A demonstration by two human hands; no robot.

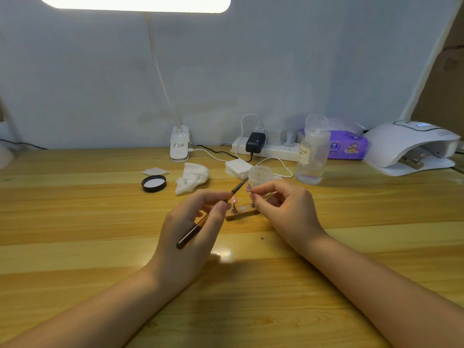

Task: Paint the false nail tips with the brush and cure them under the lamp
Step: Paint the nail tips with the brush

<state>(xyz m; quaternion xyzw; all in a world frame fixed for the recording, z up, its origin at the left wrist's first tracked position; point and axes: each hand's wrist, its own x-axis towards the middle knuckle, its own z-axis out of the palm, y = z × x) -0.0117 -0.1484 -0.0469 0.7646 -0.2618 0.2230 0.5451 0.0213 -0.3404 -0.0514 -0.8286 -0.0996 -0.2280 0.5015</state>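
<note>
Head view: wooden table [75, 222] against pale wall [251, 71].

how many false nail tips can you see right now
2. One false nail tip is pinched in the right hand, near the brush that the left hand holds. Another pink tip stands on a peg of the wooden holder. The hands may hide more.

The surface [75, 222] is glossy varnished wood. The brush [198, 227] handle is dark and glossy. The curing lamp [406, 144] is smooth white plastic. The bottle [312, 156] is clear plastic.
</note>
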